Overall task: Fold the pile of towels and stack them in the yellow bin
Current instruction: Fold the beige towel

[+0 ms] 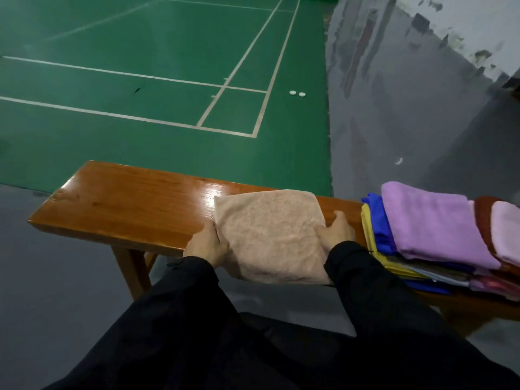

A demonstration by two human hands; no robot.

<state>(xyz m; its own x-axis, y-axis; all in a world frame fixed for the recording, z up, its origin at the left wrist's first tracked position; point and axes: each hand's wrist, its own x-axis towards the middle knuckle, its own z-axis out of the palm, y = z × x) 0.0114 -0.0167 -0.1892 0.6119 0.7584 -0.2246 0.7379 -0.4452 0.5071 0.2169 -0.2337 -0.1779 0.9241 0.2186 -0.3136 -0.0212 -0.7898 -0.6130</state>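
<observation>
A beige towel [270, 235] lies folded into a rough square on the wooden bench [126, 204], its near edge hanging over the bench's front. My left hand [206, 244] grips its left edge, fingers tucked under the cloth. On the towel's right edge my right hand [336, 230] holds the cloth, with the thumb on top. To the right sits a pile of towels [433, 235]: a purple one on top, with blue, yellow, pink and dark red ones around and below it. No yellow bin is in view.
The bench's left half [112, 198] is bare glossy wood. Beyond it lies a green court floor with white lines [168, 80] and two small white objects [297, 93]. Grey floor surrounds the bench. My black sleeves fill the foreground.
</observation>
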